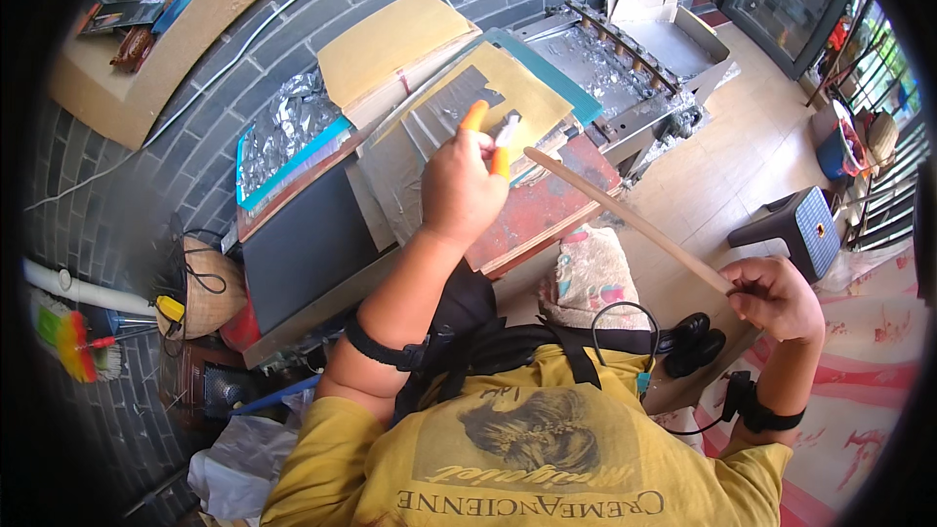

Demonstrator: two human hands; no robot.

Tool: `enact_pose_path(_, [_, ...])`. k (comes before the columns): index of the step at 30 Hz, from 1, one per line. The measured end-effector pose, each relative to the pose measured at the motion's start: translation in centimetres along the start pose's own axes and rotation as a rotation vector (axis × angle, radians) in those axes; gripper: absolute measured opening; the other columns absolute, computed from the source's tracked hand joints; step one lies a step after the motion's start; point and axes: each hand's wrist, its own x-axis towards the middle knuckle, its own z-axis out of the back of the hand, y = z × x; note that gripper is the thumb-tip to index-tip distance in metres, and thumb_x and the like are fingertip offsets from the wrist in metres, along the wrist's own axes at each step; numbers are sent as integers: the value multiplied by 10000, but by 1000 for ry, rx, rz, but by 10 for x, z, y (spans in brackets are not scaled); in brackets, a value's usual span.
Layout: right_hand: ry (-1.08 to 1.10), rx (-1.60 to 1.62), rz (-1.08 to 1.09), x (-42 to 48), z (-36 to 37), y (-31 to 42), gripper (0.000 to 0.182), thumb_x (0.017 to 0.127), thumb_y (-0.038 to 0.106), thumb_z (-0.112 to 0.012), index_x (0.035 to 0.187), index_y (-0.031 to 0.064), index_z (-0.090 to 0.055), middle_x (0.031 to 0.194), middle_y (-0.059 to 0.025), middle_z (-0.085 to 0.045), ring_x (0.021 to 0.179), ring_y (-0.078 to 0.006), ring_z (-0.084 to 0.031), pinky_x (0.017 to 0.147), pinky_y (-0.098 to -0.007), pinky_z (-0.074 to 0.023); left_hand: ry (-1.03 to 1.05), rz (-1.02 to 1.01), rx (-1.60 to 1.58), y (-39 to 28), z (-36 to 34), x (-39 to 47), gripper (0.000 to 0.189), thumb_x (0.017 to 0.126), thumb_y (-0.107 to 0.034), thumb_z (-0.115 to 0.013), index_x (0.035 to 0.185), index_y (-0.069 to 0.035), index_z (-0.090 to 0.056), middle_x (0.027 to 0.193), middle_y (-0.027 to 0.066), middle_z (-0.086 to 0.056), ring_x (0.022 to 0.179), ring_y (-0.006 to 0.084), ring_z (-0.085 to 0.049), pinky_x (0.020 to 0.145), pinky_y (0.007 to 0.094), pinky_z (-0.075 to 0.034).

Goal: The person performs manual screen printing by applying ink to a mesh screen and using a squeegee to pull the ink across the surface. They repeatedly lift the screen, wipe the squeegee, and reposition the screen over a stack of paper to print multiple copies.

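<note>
My left hand (468,179), with orange finger covers on two fingers, is over a stack of yellow and grey sheets (538,99). A small whitish, shiny scrap (506,130) is at its fingertips; whether it is gripped is hard to tell. Dark grey patches lie on the top yellow sheet. My right hand (776,300) holds one end of a long, thin wooden stick (629,216), whose far tip points at the stack's near edge, close to my left fingertips.
A blue tray of crumpled silver foil (285,139) and a thick stack of tan paper (399,51) stand by the brick wall. Beyond is a metal fixture with a bar (622,47) and foil scraps. A dark stool (794,230) stands right; a towel (596,271) hangs near me.
</note>
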Motion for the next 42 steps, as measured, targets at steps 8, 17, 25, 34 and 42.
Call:
enact_pose_path(8, [-19, 3, 15, 12, -13, 9, 236, 795, -53, -587, 1030, -62, -614, 668, -22, -566, 585, -79, -510, 532, -248, -417, -53, 189, -240, 11, 14, 11, 524, 790, 20, -684, 1276, -14, -488, 851, 79, -665, 777, 130, -627, 725, 266, -505])
enact_pose_path(17, [49, 242, -72, 53, -60, 14, 190, 879, -18, -554, 1056, -30, -624, 702, 60, -503, 590, -27, -409, 504, -221, -351, 88, 62, -294, 2, 3, 7, 549, 810, -40, -685, 1309, -13, -458, 955, 79, -688, 863, 145, -644, 779, 287, -493])
enact_pose_path(25, [26, 230, 5, 96, -92, 11, 164, 892, 35, -570, 1040, 10, -635, 648, 54, -482, 578, -35, -428, 508, -232, -378, 3, -59, -170, 18, 45, 44, 429, 837, -54, -650, 1240, -6, -511, 1017, 103, -693, 950, 231, -652, 850, 334, -492])
enact_pose_path(34, [51, 216, 20, 104, -87, 20, 209, 897, 12, -540, 1087, 14, -626, 680, 49, -494, 557, -41, -427, 488, -224, -367, 21, 77, 118, 72, 72, 84, 351, 838, -72, -621, 1172, 20, -568, 1047, 149, -674, 1017, 286, -634, 910, 350, -470])
enact_pose_path(42, [-13, 307, 48, 122, -97, 5, 197, 913, 23, -547, 1105, -23, -558, 673, 21, -511, 496, -40, -442, 438, -194, -341, 20, -9, 283, 120, 54, 119, 381, 844, -71, -587, 1207, 37, -539, 1283, 212, -524, 1179, 334, -522, 993, 381, -416])
